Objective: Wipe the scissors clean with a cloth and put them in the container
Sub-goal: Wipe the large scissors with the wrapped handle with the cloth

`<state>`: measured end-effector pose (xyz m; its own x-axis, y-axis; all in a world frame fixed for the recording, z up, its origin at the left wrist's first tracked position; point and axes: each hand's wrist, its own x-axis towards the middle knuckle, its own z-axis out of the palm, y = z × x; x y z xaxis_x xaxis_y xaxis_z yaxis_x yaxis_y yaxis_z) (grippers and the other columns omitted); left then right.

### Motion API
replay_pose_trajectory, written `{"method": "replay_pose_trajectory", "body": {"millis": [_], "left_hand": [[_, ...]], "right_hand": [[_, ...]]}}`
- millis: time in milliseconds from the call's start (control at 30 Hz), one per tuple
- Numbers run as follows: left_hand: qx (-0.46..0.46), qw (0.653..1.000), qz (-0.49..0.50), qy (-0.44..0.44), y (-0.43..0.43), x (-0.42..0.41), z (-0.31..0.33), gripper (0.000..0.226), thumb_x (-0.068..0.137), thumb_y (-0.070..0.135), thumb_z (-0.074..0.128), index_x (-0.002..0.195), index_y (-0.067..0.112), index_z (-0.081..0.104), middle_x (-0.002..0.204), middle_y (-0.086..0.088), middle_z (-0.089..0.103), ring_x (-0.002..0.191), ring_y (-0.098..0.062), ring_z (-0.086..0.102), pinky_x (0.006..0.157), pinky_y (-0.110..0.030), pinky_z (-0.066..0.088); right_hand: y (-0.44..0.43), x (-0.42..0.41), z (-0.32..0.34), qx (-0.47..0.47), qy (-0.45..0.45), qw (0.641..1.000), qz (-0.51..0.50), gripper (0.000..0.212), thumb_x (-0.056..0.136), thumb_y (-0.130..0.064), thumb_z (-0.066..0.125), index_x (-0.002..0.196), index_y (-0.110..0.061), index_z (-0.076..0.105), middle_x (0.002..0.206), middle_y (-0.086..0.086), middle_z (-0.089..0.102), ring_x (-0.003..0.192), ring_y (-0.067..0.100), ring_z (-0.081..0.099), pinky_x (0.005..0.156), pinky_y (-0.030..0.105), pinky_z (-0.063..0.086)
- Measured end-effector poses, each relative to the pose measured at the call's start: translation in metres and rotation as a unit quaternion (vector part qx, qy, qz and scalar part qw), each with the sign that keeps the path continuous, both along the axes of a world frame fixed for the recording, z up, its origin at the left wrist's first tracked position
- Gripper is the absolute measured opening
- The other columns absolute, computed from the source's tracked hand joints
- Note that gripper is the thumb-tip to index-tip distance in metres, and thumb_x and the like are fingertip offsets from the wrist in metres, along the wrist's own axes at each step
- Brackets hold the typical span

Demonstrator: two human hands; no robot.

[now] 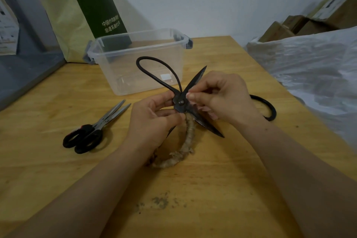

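Note:
Old black iron scissors [181, 103] are held spread open above the wooden table [58, 170]. One bare handle loop points up at the container, and the other loop, wrapped in frayed tan binding [188, 137], hangs toward me. My left hand [152, 121] grips the scissors at the pivot and the wrapped handle. My right hand [222, 96] pinches a small pale cloth [193, 93] against the upper blade next to the pivot; most of the cloth is hidden by the fingers. A clear plastic container [135, 43] with grey latches stands open just behind.
Steel scissors with black handles [92, 131] lie shut on the table to the left. A black iron loop [270, 108] shows behind my right wrist. A green paper bag [81, 15] stands at the back left, a white plastic sack [309, 63] at the right. Dirt crumbs [160, 202] lie near me.

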<state>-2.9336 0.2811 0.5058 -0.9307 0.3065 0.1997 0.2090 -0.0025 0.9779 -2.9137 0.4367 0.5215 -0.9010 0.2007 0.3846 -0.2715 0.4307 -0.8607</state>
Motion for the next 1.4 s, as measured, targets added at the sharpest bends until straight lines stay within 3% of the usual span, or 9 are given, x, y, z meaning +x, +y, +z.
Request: {"method": "replay_pose_trajectory", "body": {"millis": [133, 333, 500, 567, 767, 933, 1100, 1200, 1400], "left_hand": [[-0.002, 1.0, -0.005, -0.001, 0.002, 0.0, 0.0, 0.048, 0.069, -0.019, 0.069, 0.094, 0.022, 0.065, 0.095, 0.0, 0.072, 0.075, -0.014, 0.071, 0.072, -0.022, 0.057], [-0.003, 1.0, -0.007, -0.007, 0.0, -0.002, -0.001, 0.049, 0.07, -0.018, 0.068, 0.113, 0.007, 0.065, 0.102, -0.006, 0.072, 0.083, -0.021, 0.072, 0.076, -0.026, 0.057], [0.005, 1.0, -0.013, -0.009, 0.003, 0.001, -0.001, 0.052, 0.069, -0.018, 0.069, 0.114, 0.007, 0.063, 0.101, -0.004, 0.071, 0.079, -0.016, 0.072, 0.071, -0.022, 0.057], [0.007, 1.0, -0.018, -0.01, 0.003, 0.002, -0.001, 0.049, 0.069, -0.019, 0.068, 0.11, 0.009, 0.065, 0.098, -0.003, 0.072, 0.079, -0.017, 0.072, 0.07, -0.022, 0.057], [-0.005, 0.999, -0.031, -0.008, 0.002, -0.001, 0.0, 0.048, 0.073, -0.019, 0.065, 0.1, 0.021, 0.065, 0.096, 0.006, 0.073, 0.081, -0.013, 0.072, 0.071, -0.019, 0.055], [-0.007, 0.999, -0.029, -0.017, 0.006, 0.001, -0.003, 0.055, 0.072, -0.017, 0.068, 0.122, 0.006, 0.058, 0.11, -0.002, 0.068, 0.083, -0.014, 0.071, 0.071, -0.019, 0.056], [-0.014, 0.999, -0.045, -0.009, 0.004, 0.0, -0.002, 0.049, 0.074, -0.02, 0.063, 0.113, 0.01, 0.064, 0.102, -0.002, 0.073, 0.082, -0.018, 0.072, 0.073, -0.022, 0.056], [-0.015, 0.999, -0.045, -0.006, 0.004, 0.001, -0.002, 0.053, 0.075, -0.019, 0.063, 0.12, 0.008, 0.06, 0.108, -0.002, 0.071, 0.084, -0.017, 0.072, 0.075, -0.022, 0.056], [-0.01, 0.999, -0.045, -0.012, 0.009, 0.005, -0.003, 0.056, 0.073, -0.018, 0.066, 0.123, 0.006, 0.057, 0.112, -0.006, 0.067, 0.08, -0.013, 0.072, 0.076, -0.022, 0.057]], "right_hand": [[0.006, -0.003, 0.003, -0.032, 0.0, 0.994, -0.109, 0.017, 0.079, -0.01, 0.075, 0.071, -0.021, 0.065, 0.066, -0.003, 0.068, 0.06, 0.017, 0.069, 0.053, 0.045, 0.058], [-0.006, -0.001, 0.001, -0.017, -0.035, 0.999, -0.02, 0.02, 0.076, -0.005, 0.077, 0.066, -0.018, 0.065, 0.059, -0.004, 0.064, 0.049, 0.007, 0.062, 0.045, 0.017, 0.045], [0.006, -0.007, 0.008, -0.085, 0.016, 0.988, -0.13, 0.018, 0.08, -0.008, 0.073, 0.071, -0.02, 0.064, 0.063, -0.006, 0.065, 0.047, 0.001, 0.062, 0.044, 0.02, 0.05], [0.004, -0.004, 0.007, -0.098, 0.006, 0.989, -0.112, 0.02, 0.08, -0.007, 0.074, 0.067, -0.02, 0.065, 0.058, -0.004, 0.066, 0.048, 0.005, 0.064, 0.045, 0.027, 0.053], [-0.009, -0.005, -0.001, -0.094, -0.021, 0.991, -0.098, 0.021, 0.079, -0.007, 0.074, 0.067, -0.019, 0.063, 0.053, -0.003, 0.063, 0.04, 0.003, 0.056, 0.038, 0.016, 0.042], [0.004, -0.011, 0.008, -0.184, 0.029, 0.965, -0.182, 0.014, 0.084, -0.009, 0.07, 0.073, -0.016, 0.064, 0.05, -0.008, 0.061, 0.041, 0.002, 0.058, 0.041, 0.015, 0.045], [-0.008, -0.004, -0.004, -0.113, -0.02, 0.987, -0.114, 0.019, 0.082, -0.01, 0.072, 0.068, -0.017, 0.062, 0.06, 0.001, 0.064, 0.04, 0.001, 0.057, 0.038, 0.012, 0.038], [-0.007, -0.008, -0.001, -0.141, -0.007, 0.981, -0.134, 0.019, 0.082, -0.01, 0.072, 0.068, -0.017, 0.062, 0.056, -0.002, 0.063, 0.038, 0.0, 0.055, 0.036, 0.013, 0.039], [0.009, -0.015, 0.002, -0.138, 0.044, 0.965, -0.22, 0.015, 0.084, -0.013, 0.069, 0.073, -0.022, 0.063, 0.066, -0.005, 0.066, 0.059, 0.006, 0.066, 0.058, 0.022, 0.055]]}}
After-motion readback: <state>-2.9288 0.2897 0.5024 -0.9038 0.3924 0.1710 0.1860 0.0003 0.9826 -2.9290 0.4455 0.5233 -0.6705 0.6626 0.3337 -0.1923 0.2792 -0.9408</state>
